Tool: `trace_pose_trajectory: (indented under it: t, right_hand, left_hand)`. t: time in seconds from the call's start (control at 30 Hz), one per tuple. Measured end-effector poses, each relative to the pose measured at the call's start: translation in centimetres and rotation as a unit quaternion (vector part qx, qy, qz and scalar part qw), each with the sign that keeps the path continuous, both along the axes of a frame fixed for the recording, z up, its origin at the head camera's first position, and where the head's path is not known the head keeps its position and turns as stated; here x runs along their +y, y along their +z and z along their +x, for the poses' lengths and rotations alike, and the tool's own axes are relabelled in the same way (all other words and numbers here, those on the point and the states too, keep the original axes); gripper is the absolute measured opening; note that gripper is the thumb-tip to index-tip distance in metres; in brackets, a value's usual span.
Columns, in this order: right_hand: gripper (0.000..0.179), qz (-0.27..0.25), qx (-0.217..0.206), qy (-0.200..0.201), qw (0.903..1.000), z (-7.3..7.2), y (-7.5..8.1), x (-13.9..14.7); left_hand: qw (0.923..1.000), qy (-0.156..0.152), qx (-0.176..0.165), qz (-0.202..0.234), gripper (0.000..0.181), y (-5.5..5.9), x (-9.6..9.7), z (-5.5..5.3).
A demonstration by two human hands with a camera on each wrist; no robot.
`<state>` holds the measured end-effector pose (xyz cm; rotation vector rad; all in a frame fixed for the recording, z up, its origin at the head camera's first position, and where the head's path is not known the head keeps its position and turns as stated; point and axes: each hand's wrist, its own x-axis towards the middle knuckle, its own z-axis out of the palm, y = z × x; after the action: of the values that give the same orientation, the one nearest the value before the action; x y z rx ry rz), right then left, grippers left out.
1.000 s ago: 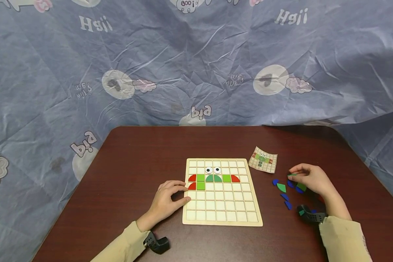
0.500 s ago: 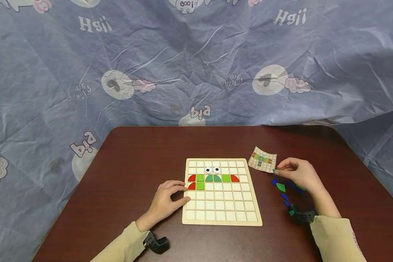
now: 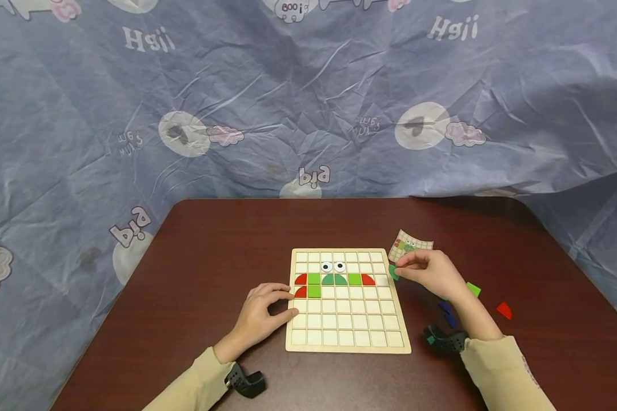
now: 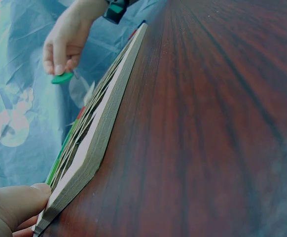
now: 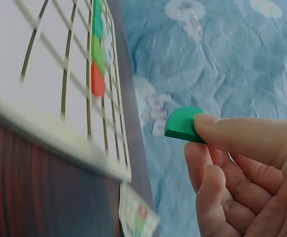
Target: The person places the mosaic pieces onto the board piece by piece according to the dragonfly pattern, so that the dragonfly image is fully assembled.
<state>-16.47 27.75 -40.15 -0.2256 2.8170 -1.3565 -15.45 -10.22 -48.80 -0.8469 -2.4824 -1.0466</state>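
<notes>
My right hand (image 3: 432, 274) pinches a green quarter-circle tile (image 5: 184, 122) between thumb and fingers, raised near the board's right edge. The same green tile (image 4: 62, 78) shows in the left wrist view. A square wooden grid board (image 3: 349, 337) lies on the table. Two round eye pieces (image 3: 333, 266) sit in its upper part, above a row of red, light green and teal tiles. One red tile (image 3: 300, 292) and one light green square (image 3: 314, 291) sit one row lower at the left. My left hand (image 3: 262, 311) rests with thumb and fingertips against the board's left edge.
A small picture card (image 3: 408, 244) lies behind the right hand, partly covered by it. Loose tiles lie to the right: a red one (image 3: 504, 310), a light green one (image 3: 473, 289) and blue ones (image 3: 448, 314). A patterned cloth (image 3: 308, 103) hangs behind the table (image 3: 226, 240).
My right hand has moved left from the loose tiles, past the card to the board's right edge, carrying the green tile. The left hand and board have stayed put.
</notes>
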Motion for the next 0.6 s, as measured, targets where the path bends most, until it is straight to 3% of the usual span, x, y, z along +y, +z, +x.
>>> trace_pose_trajectory:
  t: [0.33,0.6]
  right_hand:
    - [0.016,-0.080,-0.020,0.069,0.9942,-1.1,-0.3,-4.3]
    - [0.015,-0.091,-0.026,0.098,0.9906,-1.4,-0.8,-7.5]
  left_hand:
    - [1.0000,-0.002,-0.004,0.001,0.027,0.2,0.1,-0.1]
    - [0.9999,-0.005,-0.012,0.001,0.026,0.3,0.1,-0.1]
